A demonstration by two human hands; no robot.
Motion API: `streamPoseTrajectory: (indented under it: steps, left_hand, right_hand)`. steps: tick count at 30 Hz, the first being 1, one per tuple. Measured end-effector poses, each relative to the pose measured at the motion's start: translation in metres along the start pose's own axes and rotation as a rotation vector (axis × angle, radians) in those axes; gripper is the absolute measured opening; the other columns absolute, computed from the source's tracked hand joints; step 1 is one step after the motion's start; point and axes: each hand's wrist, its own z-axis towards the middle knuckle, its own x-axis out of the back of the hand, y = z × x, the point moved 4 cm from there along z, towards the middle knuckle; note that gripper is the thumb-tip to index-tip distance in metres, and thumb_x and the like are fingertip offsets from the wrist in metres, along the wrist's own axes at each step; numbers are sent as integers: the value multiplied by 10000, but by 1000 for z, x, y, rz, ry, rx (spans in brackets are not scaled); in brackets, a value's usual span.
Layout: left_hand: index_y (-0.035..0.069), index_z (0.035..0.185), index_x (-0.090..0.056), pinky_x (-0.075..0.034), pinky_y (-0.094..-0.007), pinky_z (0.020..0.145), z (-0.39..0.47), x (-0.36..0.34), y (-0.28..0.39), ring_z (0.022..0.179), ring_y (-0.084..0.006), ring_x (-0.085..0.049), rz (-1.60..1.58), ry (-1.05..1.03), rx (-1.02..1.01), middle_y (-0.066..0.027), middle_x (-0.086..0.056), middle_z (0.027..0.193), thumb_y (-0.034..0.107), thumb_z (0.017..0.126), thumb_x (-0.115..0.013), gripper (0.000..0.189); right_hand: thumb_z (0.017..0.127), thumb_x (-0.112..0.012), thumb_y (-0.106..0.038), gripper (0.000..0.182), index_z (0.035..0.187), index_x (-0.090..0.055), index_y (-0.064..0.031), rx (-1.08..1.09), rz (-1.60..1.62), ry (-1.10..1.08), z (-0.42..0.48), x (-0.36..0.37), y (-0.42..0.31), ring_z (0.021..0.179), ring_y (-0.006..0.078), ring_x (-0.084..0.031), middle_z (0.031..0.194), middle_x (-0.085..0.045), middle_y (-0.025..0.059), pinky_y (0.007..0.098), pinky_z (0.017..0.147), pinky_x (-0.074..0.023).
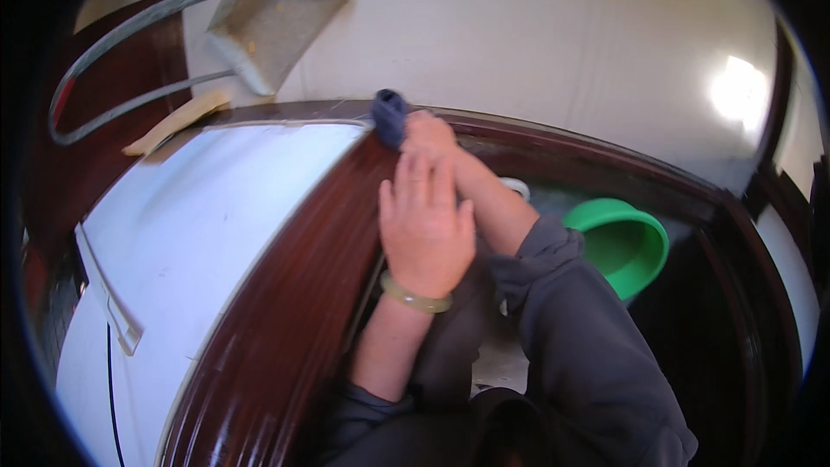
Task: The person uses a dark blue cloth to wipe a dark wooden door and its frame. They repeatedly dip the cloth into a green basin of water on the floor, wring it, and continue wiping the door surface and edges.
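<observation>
My right hand [429, 133] is shut on a bunched dark blue cloth [389, 120]. It presses the cloth at the far end of a varnished dark red wooden border [292, 272], beside the pale wall. My left hand [426, 230] is spread flat with its fingers a little apart, palm down and empty. Its fingertips overlap the right hand near the wrist; whether they touch cannot be told. A pale green bangle [415, 295] circles the left wrist. Left of the border lies a smooth white panel [240, 194].
A metal dustpan [279, 19] with a long looped handle [139, 23] stands at the far left by the wall [519, 32]. A tan flat piece [178, 122] lies under the handle. A green plastic basin [616, 246] sits to my right. A white strip [110, 292] lies on the panel.
</observation>
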Motion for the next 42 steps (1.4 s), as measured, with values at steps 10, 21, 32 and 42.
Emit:
streamPoseTrajectory:
  steps: [10,21,32,42]
  left_hand:
    - [-2,1083,-612,-356,-507,1044,-66,70,67,1182,-389,-545,-364,168,-231,-195,-608,1197,13,751,-635,333]
    - [50,1039,-607,-433,-484,954,-112,150,145,1103,-381,-588,-522,233,-450,-179,-621,1156,-11,755,-605,291]
    - [44,1020,-602,-458,-438,919,-157,198,210,1092,-365,-597,-635,269,-576,-169,-630,1135,-44,750,-661,290]
    - [36,1016,-638,-464,-409,904,-205,199,245,1070,-345,-615,-664,295,-578,-165,-640,1117,-31,741,-650,284]
  right_hand:
    - [829,-651,-317,273,975,-642,-87,213,602,299,-115,93,-124,882,350,-576,934,-616,161,436,726,-437]
    - [909,-556,-354,447,1241,-560,-55,329,1103,232,-209,148,-212,1117,287,-549,1214,-590,132,391,962,-423]
    - [940,-508,-335,424,1253,-565,-54,34,1827,165,-285,228,-180,1117,281,-572,1238,-601,118,396,984,-434]
    - [988,-362,-348,503,1349,-484,-19,314,2268,178,-415,256,-105,1238,284,-514,1360,-528,139,418,1082,-382]
